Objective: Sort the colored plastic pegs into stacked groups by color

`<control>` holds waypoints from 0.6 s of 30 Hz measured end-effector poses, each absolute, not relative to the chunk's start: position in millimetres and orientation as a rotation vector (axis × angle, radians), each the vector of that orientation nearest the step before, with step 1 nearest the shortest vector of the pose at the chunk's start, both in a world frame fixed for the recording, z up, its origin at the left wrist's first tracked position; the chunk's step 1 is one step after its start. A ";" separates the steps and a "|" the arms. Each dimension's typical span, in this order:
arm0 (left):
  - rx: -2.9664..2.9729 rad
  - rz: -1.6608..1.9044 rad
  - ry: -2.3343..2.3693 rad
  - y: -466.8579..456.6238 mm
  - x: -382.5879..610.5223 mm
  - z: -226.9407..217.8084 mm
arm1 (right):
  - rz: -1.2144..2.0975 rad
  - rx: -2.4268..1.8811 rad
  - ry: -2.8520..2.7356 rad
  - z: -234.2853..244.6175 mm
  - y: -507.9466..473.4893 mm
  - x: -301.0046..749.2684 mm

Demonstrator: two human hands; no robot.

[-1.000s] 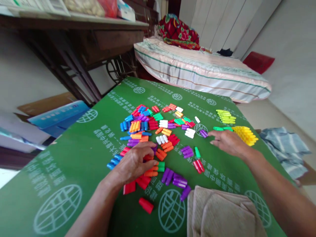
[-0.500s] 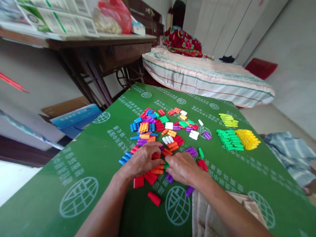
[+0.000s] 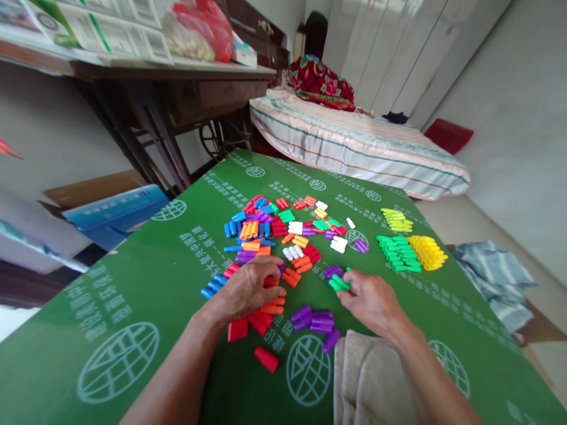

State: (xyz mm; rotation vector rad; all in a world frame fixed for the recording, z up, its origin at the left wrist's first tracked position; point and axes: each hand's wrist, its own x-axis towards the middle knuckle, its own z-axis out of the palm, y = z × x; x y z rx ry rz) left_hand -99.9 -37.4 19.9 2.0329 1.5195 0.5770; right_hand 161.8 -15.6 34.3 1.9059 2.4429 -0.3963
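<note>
My right hand (image 3: 370,298) is closed on a green finger-shaped plastic block (image 3: 340,283), just in front of purple blocks (image 3: 333,271). My left hand (image 3: 250,283) lies over the near-left part of the block pile, its thumb and forefinger apart. Red and orange blocks (image 3: 273,306) show beside and under its fingers, partly hidden. Between and below the hands are more purple blocks (image 3: 322,321), a single red block (image 3: 266,359) and a flat red piece (image 3: 238,329). Blue blocks (image 3: 214,286) sit left of my left hand.
Sorted green blocks (image 3: 398,254), yellow blocks (image 3: 427,252) and lime blocks (image 3: 397,220) lie at the right of the green table (image 3: 186,366). Mixed blocks, including white blocks (image 3: 293,252), spread across the middle. A beige cloth (image 3: 372,378) is at the near edge. Beyond stands a bed (image 3: 354,136).
My right hand has moved right from beside my left hand, taking the green block with it. Purple blocks now show where it was. My left hand stays over the pile.
</note>
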 end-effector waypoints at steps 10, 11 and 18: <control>2.097 0.556 1.526 -33.2 -98.3 15.8 | -0.410 2.245 2.010 10.5 -16.3 229.7; 2.099 0.558 1.529 -32.8 -99.1 14.3 | -0.416 2.232 2.031 9.3 -17.7 229.7; 2.067 0.563 1.544 -32.1 -100.2 13.7 | -0.271 1.919 2.335 10.9 -17.4 240.3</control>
